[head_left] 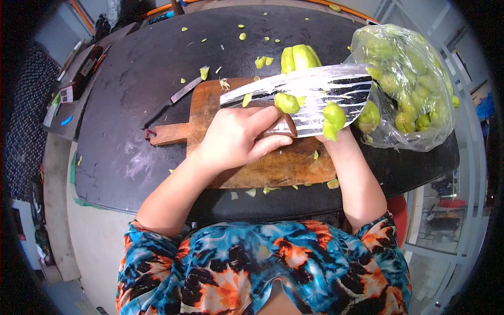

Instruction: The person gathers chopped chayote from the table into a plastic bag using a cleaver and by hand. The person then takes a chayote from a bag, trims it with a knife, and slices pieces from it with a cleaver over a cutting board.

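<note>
My left hand is closed around the brown handle of a broad-bladed cleaver, above a wooden cutting board. Light green pieces cling to the blade, one near the handle and another farther right. My right hand reaches behind the blade. Only its wrist side shows, so its fingers and anything in them are hidden. Just beyond the blade's upper edge is a ribbed green chayote, its lower part covered by the cleaver.
A clear plastic bag of green chayotes stands at the right. A small black-handled knife lies left of the board. Peelings are scattered over the dark table. A side bench with small items stands at far left.
</note>
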`<action>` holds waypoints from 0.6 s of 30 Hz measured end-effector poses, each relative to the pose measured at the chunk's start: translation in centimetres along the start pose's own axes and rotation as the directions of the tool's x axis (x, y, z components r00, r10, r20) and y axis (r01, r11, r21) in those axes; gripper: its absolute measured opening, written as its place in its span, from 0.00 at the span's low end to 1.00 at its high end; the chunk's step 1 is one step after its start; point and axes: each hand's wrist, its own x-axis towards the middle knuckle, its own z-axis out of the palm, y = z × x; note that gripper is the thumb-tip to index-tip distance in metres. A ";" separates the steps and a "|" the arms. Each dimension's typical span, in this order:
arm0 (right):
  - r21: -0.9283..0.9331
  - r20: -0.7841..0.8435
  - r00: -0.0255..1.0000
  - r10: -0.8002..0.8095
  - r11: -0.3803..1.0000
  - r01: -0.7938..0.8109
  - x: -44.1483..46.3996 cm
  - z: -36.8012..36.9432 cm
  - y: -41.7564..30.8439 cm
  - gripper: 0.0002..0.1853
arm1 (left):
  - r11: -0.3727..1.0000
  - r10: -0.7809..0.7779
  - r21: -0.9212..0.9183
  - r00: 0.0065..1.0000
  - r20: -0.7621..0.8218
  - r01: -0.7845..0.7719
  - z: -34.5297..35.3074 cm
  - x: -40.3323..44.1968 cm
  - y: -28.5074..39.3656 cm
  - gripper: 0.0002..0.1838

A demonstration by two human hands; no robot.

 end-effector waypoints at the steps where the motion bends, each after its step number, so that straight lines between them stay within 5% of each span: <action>1: 0.007 0.030 1.000 0.002 1.000 -0.003 -0.1 0.1 -0.2 0.24 | 1.000 0.002 0.015 1.000 0.008 -0.002 0.0 0.0 -0.2 0.18; 5: 0.113 0.135 0.987 -0.087 0.991 0.072 -1.4 3.6 -1.7 0.28 | 0.997 -0.028 0.071 0.998 -0.053 0.032 -0.4 0.1 -1.6 0.16; 6: -0.156 0.315 0.941 0.122 0.985 -0.075 -1.5 3.1 -3.3 0.33 | 0.971 -0.223 0.048 0.963 -0.151 0.232 -1.0 0.3 -2.9 0.15; 7: -0.119 0.274 0.960 0.053 0.993 -0.021 -2.1 4.7 -3.4 0.34 | 0.906 -0.410 0.004 0.880 -0.242 0.423 -1.9 0.4 -4.5 0.14; 9: -0.185 0.345 0.939 -0.018 0.979 0.087 -2.6 5.1 -4.0 0.35 | 0.825 -0.565 -0.197 0.773 -0.290 0.529 -2.8 0.4 -6.4 0.14; 12: -0.185 0.273 0.962 0.002 0.981 0.051 -2.0 4.2 -4.7 0.33 | 0.927 -0.374 -0.108 0.888 -0.267 0.359 -1.5 0.3 -3.9 0.13; 16: 0.033 -0.345 0.936 -0.074 0.995 0.091 -1.2 5.1 -3.8 0.26 | 0.981 -0.175 -0.095 0.984 -0.033 0.171 -0.1 -0.2 -2.0 0.18; 17: 0.140 0.006 0.998 -0.063 0.988 0.061 -0.4 2.4 -3.8 0.26 | 0.988 -0.112 -0.111 0.994 0.008 0.112 0.0 -0.2 -1.7 0.18; 18: -0.022 0.077 0.993 -0.084 0.996 0.085 -0.1 2.5 -4.0 0.27 | 0.997 -0.057 -0.036 0.994 0.095 0.061 -0.4 -0.2 -1.2 0.17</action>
